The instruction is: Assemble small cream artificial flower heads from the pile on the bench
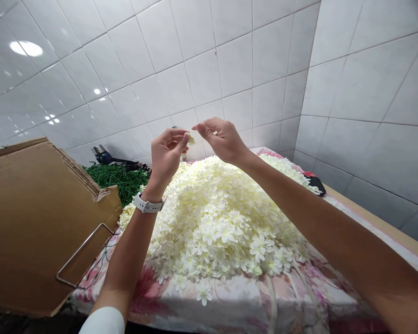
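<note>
My left hand, with a pale watch strap on its wrist, is raised above the far part of a flower heap. Thumb and index finger pinch a small cream artificial flower, partly hidden by the fingertips. Close by on the right, my right hand is closed with thumb and fingers together, pointing at the left hand. Whatever it may hold is too small to make out. Below both hands spreads a large heap of white and cream artificial flowers. One loose flower lies near the front edge.
A cardboard box stands at the left, with a bent metal wire frame beside it. Behind it are green artificial stems and a dark blue tool. A black object lies right. Tiled walls enclose the floral-covered table.
</note>
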Available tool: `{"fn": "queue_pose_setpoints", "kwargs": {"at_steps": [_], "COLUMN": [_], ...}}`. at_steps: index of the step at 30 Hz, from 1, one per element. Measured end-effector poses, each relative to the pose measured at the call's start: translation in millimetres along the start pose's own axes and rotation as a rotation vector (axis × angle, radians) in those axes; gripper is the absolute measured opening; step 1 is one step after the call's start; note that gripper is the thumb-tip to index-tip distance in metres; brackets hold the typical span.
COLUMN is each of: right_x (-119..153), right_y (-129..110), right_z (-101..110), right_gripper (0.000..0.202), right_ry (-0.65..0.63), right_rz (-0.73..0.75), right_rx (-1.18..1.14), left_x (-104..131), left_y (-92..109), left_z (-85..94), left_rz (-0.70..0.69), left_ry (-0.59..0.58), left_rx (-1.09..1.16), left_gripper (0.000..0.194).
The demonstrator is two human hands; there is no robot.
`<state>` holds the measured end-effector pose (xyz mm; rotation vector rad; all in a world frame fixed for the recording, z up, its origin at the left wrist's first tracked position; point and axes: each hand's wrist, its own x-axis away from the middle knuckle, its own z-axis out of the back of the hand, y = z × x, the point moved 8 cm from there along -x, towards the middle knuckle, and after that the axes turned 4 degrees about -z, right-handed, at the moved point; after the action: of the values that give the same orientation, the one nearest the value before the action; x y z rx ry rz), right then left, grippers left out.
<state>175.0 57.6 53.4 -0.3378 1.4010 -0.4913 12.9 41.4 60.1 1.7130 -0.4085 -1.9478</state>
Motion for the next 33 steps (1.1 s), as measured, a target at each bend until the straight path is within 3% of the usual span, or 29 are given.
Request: {"fn": "queue_pose_setpoints", "kwargs": {"at_steps": [5,13,22,26,30,33], "right_x": [-0.1,-0.5,-0.9,0.3,4.2,6.1], "right_y": [2.0,1.5,-1.4,-9.3,-22.7,-26.1], "right_z": [-8.1,-4.8,-1.2,-1.9,-3.8,-8.9], "right_gripper": [0.054,0.055,0.057,0.048,0.031,0.021], "right_ry": [-0.088,-0.047,-0.023,-0.031,-0.019,-0.047], "right_rz": [-0.027,-0.026,-0.045,0.060,0.242,0.298], "right_rx": [-0.151,-0.218,-0.163,-0.048,0.215,0.366], "left_x": [1.9,3.7,5.1,3.1,3.8,4.5], "left_y": [2.2,-0.2,-12.0,-5.1,6.3,13.7], "left_z": [-3.6,-9.4,-13.8,-7.3,-5.7,-4.0], "left_rz": [-0.002,0.025,0.158,0.034,-0.120,-0.207], "left_ry": [-0.017,-0.029,-0.082,-0.031,-0.032,-0.020], "left_rx": [0.007,0.057,0.202,0.112,-0.044,-0.189], "left_gripper": [0.033,0.036,0.037,0.032,0.017,0.010]}}
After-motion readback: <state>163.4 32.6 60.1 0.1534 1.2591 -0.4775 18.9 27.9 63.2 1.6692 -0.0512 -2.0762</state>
